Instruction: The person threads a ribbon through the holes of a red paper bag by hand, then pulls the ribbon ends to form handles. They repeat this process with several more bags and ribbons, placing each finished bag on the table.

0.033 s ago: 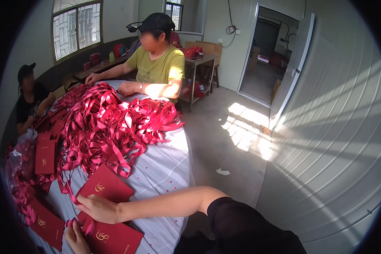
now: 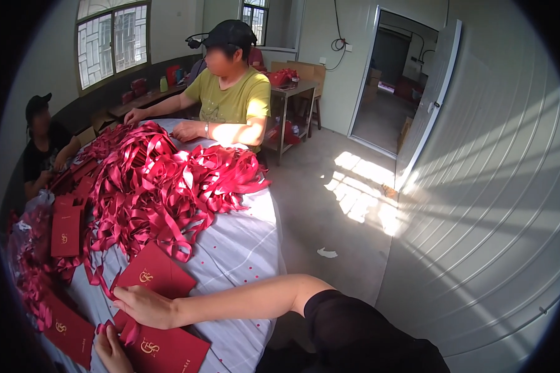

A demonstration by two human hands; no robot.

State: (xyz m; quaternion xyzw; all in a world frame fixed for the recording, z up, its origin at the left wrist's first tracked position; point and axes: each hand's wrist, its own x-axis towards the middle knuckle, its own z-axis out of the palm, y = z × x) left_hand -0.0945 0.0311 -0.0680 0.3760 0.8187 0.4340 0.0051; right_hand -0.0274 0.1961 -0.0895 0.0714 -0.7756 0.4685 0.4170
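The ribbon heap (image 2: 162, 180) lies on the table (image 2: 239, 239), one person (image 2: 236, 93) behind it, another person (image 2: 43, 146) to its left. Two packets (image 2: 158, 270) lie before it; over to our right, farther back, stands the door (image 2: 434, 102).

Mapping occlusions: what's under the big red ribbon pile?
At its near right edge, the ribbon pile rests on pale cloth. What lies under its middle is covered and can't be seen.

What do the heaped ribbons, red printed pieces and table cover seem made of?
Heaped ribbons: probably satin, glossy, with bright highlights along folds. Red printed pieces: likely card, fairly matte, flat with crisp edges. Table cover: apparently cloth, dull, softly wrinkled.
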